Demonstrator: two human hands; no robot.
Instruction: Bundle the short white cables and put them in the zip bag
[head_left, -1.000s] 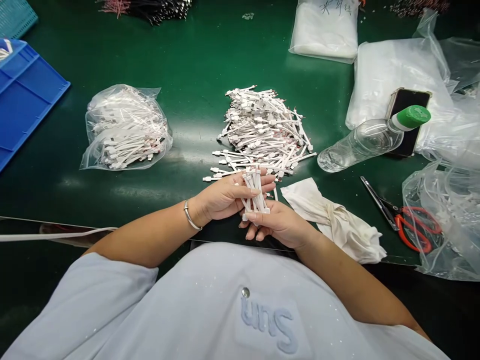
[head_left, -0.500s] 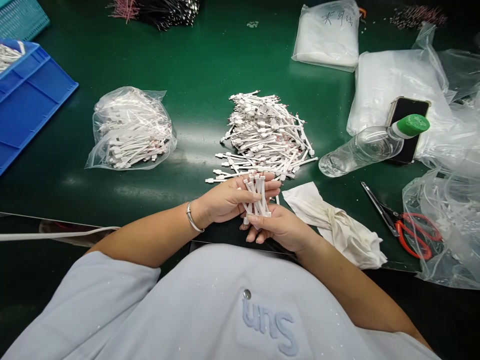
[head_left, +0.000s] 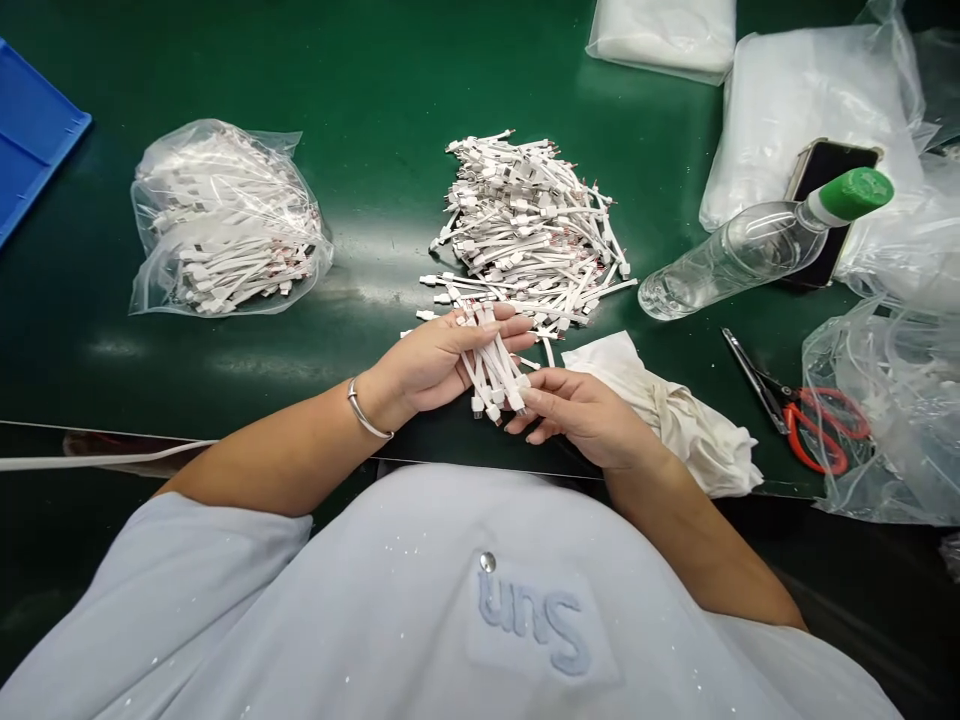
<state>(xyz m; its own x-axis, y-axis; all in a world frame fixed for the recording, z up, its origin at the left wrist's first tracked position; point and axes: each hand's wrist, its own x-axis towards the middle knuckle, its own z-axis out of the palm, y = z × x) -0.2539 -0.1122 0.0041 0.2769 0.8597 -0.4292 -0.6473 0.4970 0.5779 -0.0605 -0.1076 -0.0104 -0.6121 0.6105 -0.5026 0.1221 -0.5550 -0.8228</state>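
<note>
My left hand (head_left: 431,365) grips a bunch of short white cables (head_left: 491,365) between thumb and fingers, over the table's near edge. The cables fan out, their white connectors pointing down toward me. At the right side of the bunch, my right hand (head_left: 589,412) pinches a connector end with thumb and forefinger; its other fingers are loosely curled. Just beyond my hands lies a heap of the same white cables (head_left: 529,225), with reddish wire tips showing. To the left is a clear plastic bag (head_left: 232,225) filled with such cables.
A clear bottle with a green cap (head_left: 735,255) leans over a phone (head_left: 829,165) at the right. Nearer are a white cloth (head_left: 675,425), red-handled scissors (head_left: 825,430) and crumpled plastic bags (head_left: 892,420). A blue crate (head_left: 34,130) stands far left.
The bunch has spread into a fan. My right hand has shifted from its lower middle to its right side. The view has tipped down, so surroundings sit higher.
</note>
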